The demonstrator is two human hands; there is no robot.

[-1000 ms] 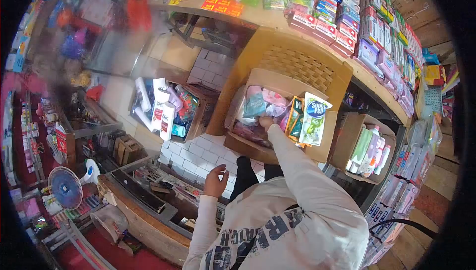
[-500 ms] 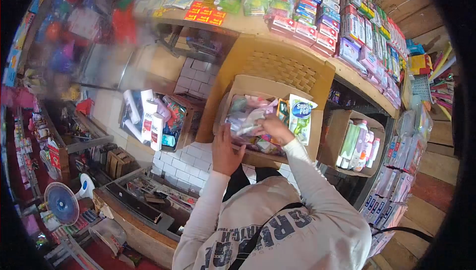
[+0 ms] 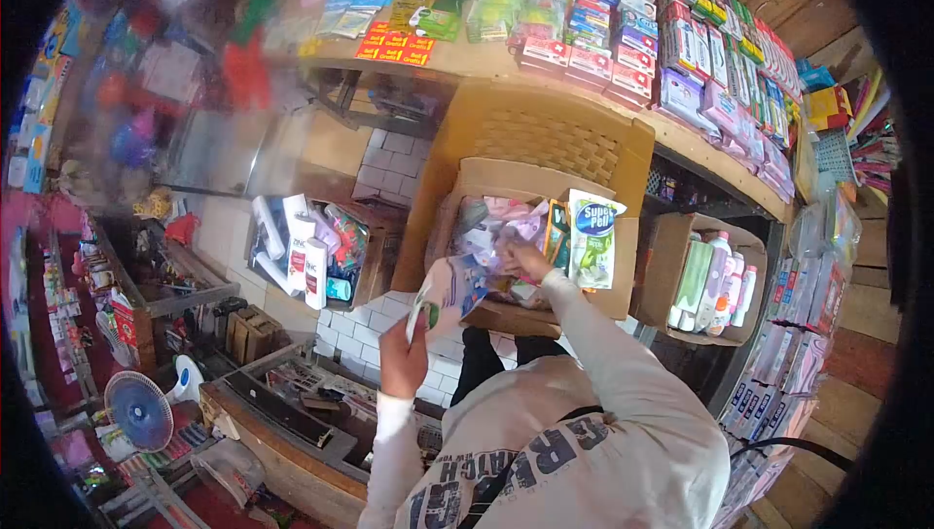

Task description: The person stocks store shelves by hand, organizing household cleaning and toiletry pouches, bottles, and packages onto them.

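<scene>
Half a second ago the left hand (image 3: pixel 402 354) lay on the cardboard box (image 3: pixel 506 179) at frame centre; now it has lifted below it, fingers closed on a pale sachet strip (image 3: pixel 443 296). The right hand (image 3: pixel 520 259) remains in the box, fingers curled among packets (image 3: pixel 491 228), their grip unclear

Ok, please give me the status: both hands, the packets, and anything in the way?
Left hand holds a pale packet lifted beside the cardboard box. Right hand inside box, among packets. Green refill pouch stands close beside right hand.
</scene>
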